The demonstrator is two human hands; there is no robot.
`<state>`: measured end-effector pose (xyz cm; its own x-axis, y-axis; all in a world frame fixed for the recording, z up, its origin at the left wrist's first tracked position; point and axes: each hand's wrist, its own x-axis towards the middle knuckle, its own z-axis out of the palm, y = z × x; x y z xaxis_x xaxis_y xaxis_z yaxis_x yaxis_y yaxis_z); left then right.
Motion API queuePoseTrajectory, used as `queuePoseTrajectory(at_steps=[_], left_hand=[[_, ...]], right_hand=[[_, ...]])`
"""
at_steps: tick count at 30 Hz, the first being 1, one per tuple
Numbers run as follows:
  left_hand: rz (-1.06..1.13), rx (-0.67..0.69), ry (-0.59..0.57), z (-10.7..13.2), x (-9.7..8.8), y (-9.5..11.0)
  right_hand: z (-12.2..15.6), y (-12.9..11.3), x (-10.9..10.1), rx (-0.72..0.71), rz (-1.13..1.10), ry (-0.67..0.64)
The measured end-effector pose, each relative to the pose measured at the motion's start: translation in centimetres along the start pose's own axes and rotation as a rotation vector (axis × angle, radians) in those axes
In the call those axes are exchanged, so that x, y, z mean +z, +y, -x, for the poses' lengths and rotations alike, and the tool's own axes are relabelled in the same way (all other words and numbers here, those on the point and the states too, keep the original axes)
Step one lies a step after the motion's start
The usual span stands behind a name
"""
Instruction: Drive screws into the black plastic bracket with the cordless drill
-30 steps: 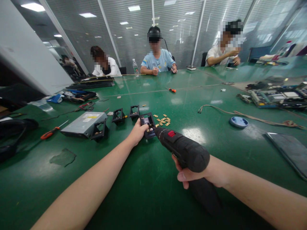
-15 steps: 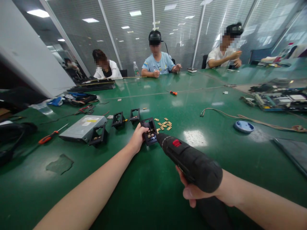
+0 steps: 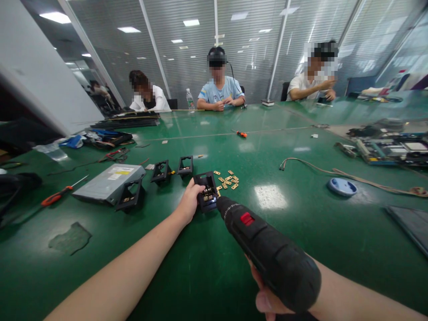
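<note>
Green tabletop (image 3: 187,276) fills nearly the whole frame, glossy under the ceiling lights, with a glass partition across the top. Just left of centre sits a small black plastic frame (image 3: 206,192), brass contacts showing inside it. Our left hand (image 3: 189,201) comes in from the lower left and has its fingers closed on the frame's left edge, pinning it to the table. Our right hand (image 3: 267,301) sits at the bottom edge, mostly hidden behind the black power screwdriver (image 3: 267,247) it grips; we see only a thumb and part of the palm, wrapped on the handle. The screwdriver runs diagonally up from the lower right, red switch on top, its nose right at the frame's lower right corner.

Just beyond the frame, slightly right, lies a scatter of small brass plates (image 3: 227,179). Left of it stand three more black frames (image 3: 162,171), apart from each other, the nearest leaning on a grey metal box (image 3: 107,183). Further left lies a red-handled screwdriver (image 3: 60,194). At mid right we spot a round blue lid (image 3: 341,186), with a tan cable (image 3: 334,169) trailing behind it. Three people sit along the far side, upper centre.
</note>
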<state>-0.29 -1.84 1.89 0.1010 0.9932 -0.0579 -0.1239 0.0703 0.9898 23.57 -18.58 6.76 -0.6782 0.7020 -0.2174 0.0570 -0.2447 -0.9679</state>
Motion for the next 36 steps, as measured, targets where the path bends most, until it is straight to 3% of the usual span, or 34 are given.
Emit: queuePoseTrajectory(at_steps=[4, 8, 14, 27, 36], left_hand=[[0.027, -0.052, 0.020, 0.1, 0.0, 0.0], [0.012, -0.030, 0.021, 0.0, 0.0, 0.0], [0.022, -0.030, 0.016, -0.3, 0.0, 0.0], [0.036, -0.055, 0.022, -0.1, -0.1, 0.3], [0.005, -0.031, 0.057, -0.5, -0.2, -0.3]], right_hand=[[-0.2, 0.2, -0.5, -0.091, 0.082, -0.026], [0.1, 0.9, -0.8, -0.032, 0.074, -0.060], [0.5, 2.2, -0.5, 0.064, -0.219, 0.004], [0.3, 0.0, 0.0, 0.047, -0.160, 0.014], [0.1, -0.9, 0.6, 0.032, -0.236, 0.054]])
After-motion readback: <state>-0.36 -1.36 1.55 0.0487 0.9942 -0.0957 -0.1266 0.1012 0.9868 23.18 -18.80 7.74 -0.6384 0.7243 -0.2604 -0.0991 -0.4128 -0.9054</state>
